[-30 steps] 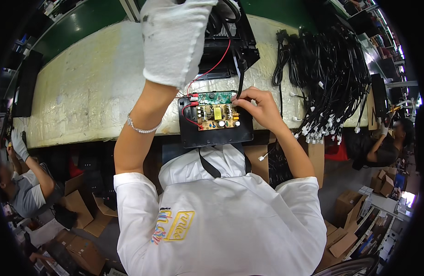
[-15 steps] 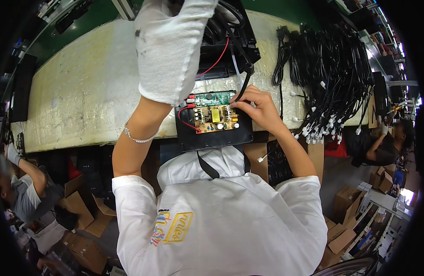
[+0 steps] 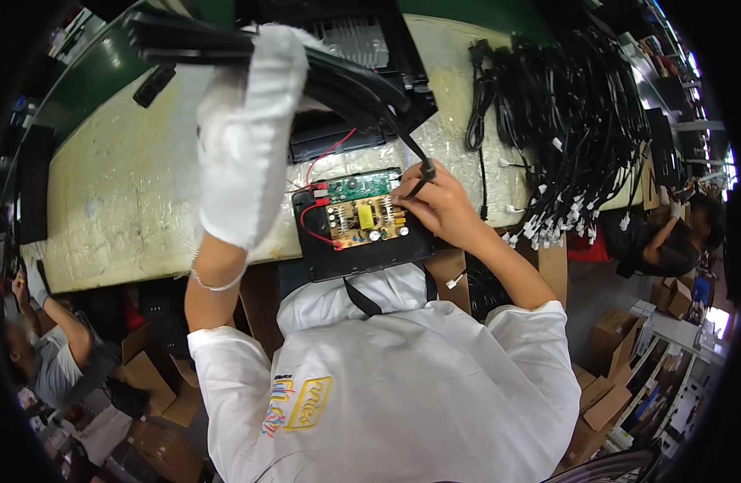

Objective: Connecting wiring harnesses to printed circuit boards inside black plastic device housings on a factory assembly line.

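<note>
My left hand (image 3: pixel 246 153), in a white knit glove, is closed around a folded bundle of black power cord (image 3: pixel 185 42) raised above the bench. The cord runs right and down to my bare right hand (image 3: pixel 444 203), whose fingers pinch its end at the right edge of the circuit boards. A tan board (image 3: pixel 350 232) with a yellow transformer sits beside a narrow green board (image 3: pixel 372 186) on a black panel (image 3: pixel 366 264). Red wires (image 3: pixel 300 219) join the boards at the left. My fingers hide the cord's tip. Beyond lies a black housing (image 3: pixel 415 52).
A big pile of black cords (image 3: pixel 563 137) with white plugs covers the bench's right side. One coiled cord (image 3: pixel 479 117) lies beside it. A small black block (image 3: pixel 154 86) rests at the far left. People work at both sides, and cardboard boxes (image 3: pixel 157 386) stand below.
My left hand has swung left and nearer with the cord bundle, uncovering more of the housing. My right hand stays at the board edge. The panel has shifted slightly left and nearer.
</note>
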`<state>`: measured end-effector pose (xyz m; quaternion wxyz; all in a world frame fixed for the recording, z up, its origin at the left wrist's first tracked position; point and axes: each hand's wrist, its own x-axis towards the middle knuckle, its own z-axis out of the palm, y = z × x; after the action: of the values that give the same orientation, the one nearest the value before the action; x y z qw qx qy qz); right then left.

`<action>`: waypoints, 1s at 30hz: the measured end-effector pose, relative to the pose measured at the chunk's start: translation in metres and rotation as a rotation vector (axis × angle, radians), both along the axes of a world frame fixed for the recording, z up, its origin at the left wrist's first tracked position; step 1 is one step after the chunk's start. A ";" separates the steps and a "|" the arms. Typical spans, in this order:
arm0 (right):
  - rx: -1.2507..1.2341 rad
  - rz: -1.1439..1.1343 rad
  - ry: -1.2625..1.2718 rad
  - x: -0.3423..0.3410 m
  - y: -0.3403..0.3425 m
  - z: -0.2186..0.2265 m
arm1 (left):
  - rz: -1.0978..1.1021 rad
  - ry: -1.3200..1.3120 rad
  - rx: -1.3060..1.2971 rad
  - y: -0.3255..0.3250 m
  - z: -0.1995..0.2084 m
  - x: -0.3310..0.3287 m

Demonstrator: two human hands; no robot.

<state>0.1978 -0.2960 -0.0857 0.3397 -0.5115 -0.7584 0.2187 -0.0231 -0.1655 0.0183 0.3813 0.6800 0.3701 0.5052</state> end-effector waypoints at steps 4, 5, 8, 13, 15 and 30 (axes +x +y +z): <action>-0.024 -0.057 0.081 0.013 0.009 0.013 | -0.044 0.339 0.234 0.085 0.001 -0.006; -0.092 -0.134 0.068 0.028 0.010 0.019 | -0.113 0.262 -0.421 0.104 0.014 -0.002; 0.015 -0.462 -0.101 0.066 0.029 0.013 | -0.050 0.383 -0.231 0.086 0.020 0.032; 0.089 -0.369 -0.206 0.057 0.059 -0.002 | -0.156 0.456 0.208 0.018 0.005 0.033; 0.096 -0.373 -0.552 0.046 0.067 -0.011 | -0.285 0.501 0.233 -0.015 -0.008 0.023; 0.080 -0.516 0.363 0.048 0.050 0.023 | -0.762 0.392 -0.335 -0.004 -0.126 0.061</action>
<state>0.2458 -0.2463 -0.0625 0.5336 -0.6260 -0.5384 0.1832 0.0374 -0.1698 -0.1079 0.5673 0.7793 0.2355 0.1240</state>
